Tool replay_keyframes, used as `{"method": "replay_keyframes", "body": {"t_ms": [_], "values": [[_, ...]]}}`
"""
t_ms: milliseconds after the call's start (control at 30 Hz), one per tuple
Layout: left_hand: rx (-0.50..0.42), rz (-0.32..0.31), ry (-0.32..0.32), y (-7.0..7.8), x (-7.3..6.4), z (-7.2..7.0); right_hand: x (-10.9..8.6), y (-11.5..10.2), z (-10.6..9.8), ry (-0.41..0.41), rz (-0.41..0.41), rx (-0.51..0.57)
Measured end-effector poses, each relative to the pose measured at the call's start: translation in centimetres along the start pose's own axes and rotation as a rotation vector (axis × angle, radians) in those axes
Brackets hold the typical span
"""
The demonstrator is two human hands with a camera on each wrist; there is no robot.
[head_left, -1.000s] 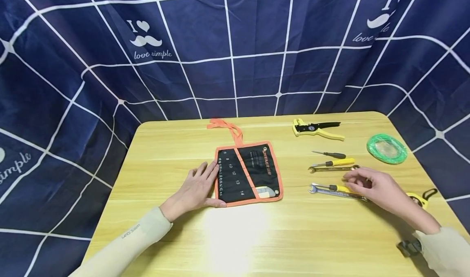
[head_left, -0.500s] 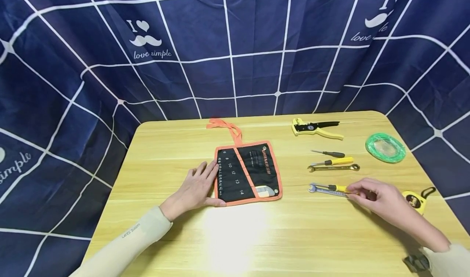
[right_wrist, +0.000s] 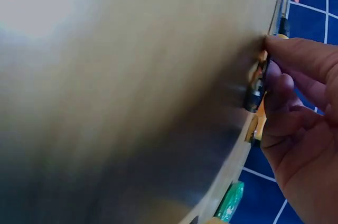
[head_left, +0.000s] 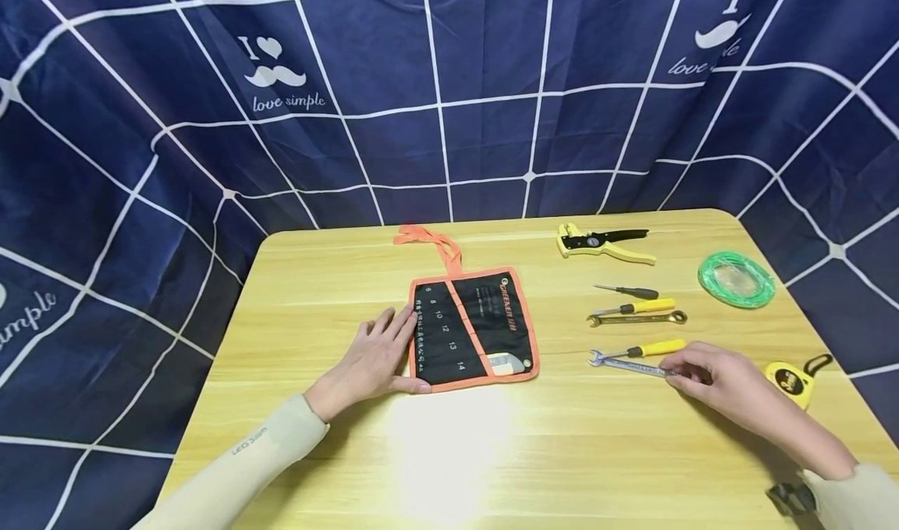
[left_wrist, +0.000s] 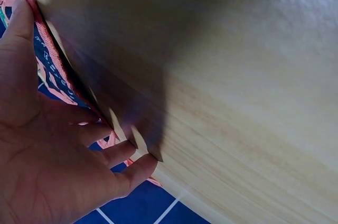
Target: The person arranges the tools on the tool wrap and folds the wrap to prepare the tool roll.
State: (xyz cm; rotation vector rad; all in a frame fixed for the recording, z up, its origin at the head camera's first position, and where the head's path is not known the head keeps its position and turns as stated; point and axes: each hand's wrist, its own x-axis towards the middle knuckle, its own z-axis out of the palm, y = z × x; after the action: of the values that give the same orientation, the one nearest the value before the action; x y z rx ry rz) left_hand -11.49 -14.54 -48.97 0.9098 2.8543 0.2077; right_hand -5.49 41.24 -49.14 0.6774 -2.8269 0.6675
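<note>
Black, orange-edged fabric pouch flat on a wood-grain worktop, left hand resting, fingers extended, at the pouch's left edge, right hand, its grip pinching a slim, shiny metal wrench right of the pouch

My head feed is bright and mostly sharp, with white glare burning out the near middle of the surface; grid lines on the navy cloth bow towards the edges. Both wrist feeds look dimmer to me: shadow spreads beyond the left fingers, and wood grain smears on the right, glare upper left.
</note>
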Motion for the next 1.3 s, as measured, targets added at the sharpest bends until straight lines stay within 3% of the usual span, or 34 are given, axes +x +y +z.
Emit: {"method": "replay_keyframes", "body": {"t_ms": [300,467,633,867,1067,1300], "values": [[0.006,0.009,0.003,0.0,-0.1,-0.2,1.2,-0.5,-0.3,-0.144,0.065,0.048],[0.012,0.009,0.006,-0.2,0.0,-0.2,1.9,-0.4,-0.2,-0.165,0.033,0.090],[0.007,0.010,0.005,-0.2,-0.1,-0.2,2.5,-0.4,0.0,-0.178,-0.010,0.199],[-0.005,0.012,0.000,-0.2,-0.3,0.0,3.2,-2.0,0.1,-0.174,-0.019,0.299],[-0.014,0.010,0.001,-0.2,-0.7,0.0,5.0,-3.5,0.0,-0.262,0.020,0.401],[-0.020,0.020,0.013,-0.1,-0.5,-0.1,8.0,-4.9,0.4,-0.374,0.120,0.478]]}}
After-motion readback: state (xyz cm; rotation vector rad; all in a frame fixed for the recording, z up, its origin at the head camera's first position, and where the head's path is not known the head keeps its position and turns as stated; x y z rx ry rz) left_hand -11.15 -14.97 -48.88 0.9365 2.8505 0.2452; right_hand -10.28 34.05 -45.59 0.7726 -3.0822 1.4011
